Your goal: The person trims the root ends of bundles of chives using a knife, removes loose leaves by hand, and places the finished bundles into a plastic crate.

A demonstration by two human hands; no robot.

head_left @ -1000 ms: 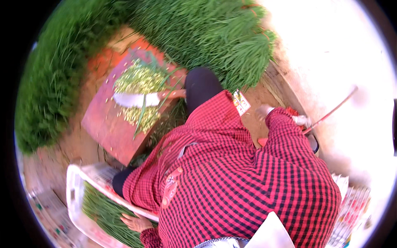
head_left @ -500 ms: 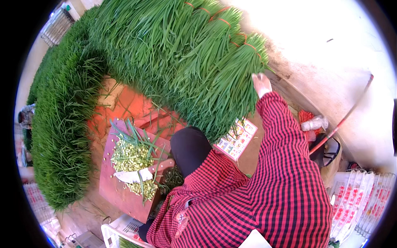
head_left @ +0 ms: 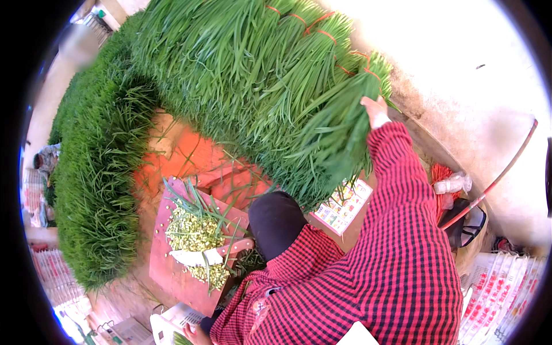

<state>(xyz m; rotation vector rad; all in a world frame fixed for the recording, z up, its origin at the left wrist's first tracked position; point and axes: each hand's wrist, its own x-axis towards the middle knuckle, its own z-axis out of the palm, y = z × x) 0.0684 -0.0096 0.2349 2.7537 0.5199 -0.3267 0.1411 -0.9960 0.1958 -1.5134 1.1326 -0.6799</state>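
Board, red, low; on it, chopped pieces, pale green, heaped; knife, wooden-handled, laid across the heap; loose blades, green; floor, brown; on it, sheet, orange, rumpled; card, printed, partly under greens; greens themselves, piled, some bundles orange-banded.

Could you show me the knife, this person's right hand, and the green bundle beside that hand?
Knife [head_left: 218, 252]: head view, where the blade meets the handle.
Right hand [head_left: 375, 107]: head view, middle of the hand.
Green bundle [head_left: 344, 115]: head view, on its leaves.
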